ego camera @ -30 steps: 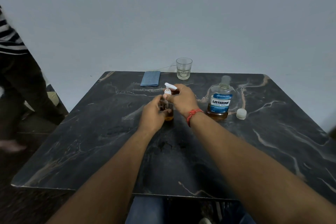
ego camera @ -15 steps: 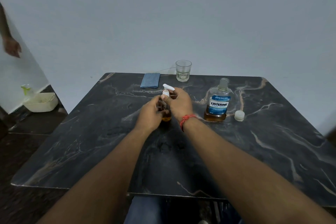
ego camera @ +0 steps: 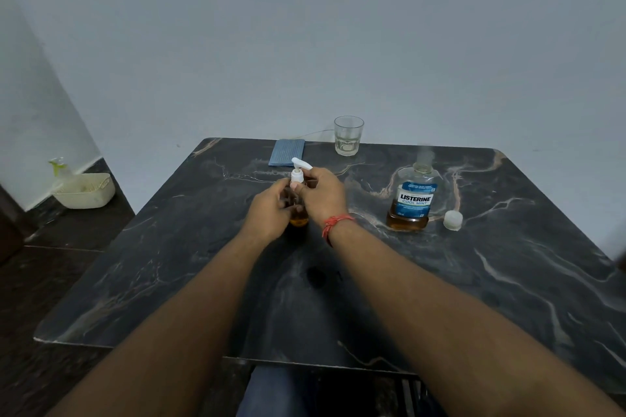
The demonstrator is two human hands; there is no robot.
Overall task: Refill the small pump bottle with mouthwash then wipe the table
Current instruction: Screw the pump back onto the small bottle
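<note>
1. The small pump bottle (ego camera: 299, 213) is standing upright on the dark marble table (ego camera: 508, 281), near its middle, between the two hands.
2. The left hand (ego camera: 269, 210) is wrapping its fingers round the bottle's body from the left side.
3. The right hand (ego camera: 323, 195) is gripping the white pump head (ego camera: 298, 169) at the bottle's neck, a red thread (ego camera: 335, 222) showing at the wrist.
4. The mouthwash bottle (ego camera: 413, 200) is standing uncapped to the right, well apart from the hands, its cap (ego camera: 453, 220) lying just beside it.
5. A folded blue cloth (ego camera: 287, 152) and a glass (ego camera: 348, 135) are sitting at the far edge.
</note>
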